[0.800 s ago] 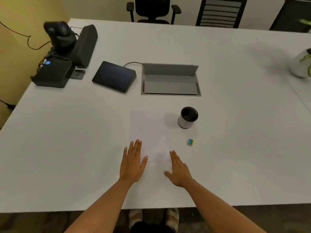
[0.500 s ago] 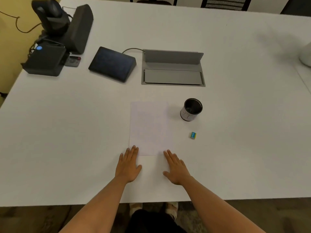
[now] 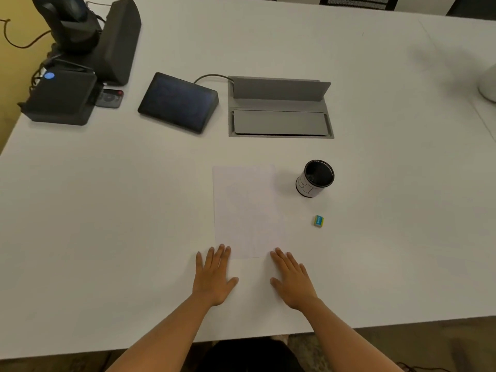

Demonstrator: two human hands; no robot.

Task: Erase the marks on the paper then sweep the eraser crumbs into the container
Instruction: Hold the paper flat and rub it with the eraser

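Observation:
A white sheet of paper (image 3: 247, 210) lies flat on the white table (image 3: 107, 224) in front of me; any marks on it are too faint to make out. To its right stands a small round container (image 3: 315, 178), dark inside with a white wall. A little blue and yellow eraser (image 3: 318, 220) lies on the table below the container. My left hand (image 3: 213, 277) rests flat, fingers apart, its fingertips at the paper's near left corner. My right hand (image 3: 292, 280) also lies flat, fingertips at the near right corner. Both hands hold nothing.
A dark tilted tablet console (image 3: 178, 102) and a grey cable hatch (image 3: 280, 108) with its lid raised sit beyond the paper. Black camera and speaker gear (image 3: 80, 57) fills the far left corner. A white pot (image 3: 488, 84) is at the right edge. The table's near edge runs just below my wrists.
My view has tilted down and come closer. Both hands slid back toward me, from lying on the paper's lower part to resting at its near corners.

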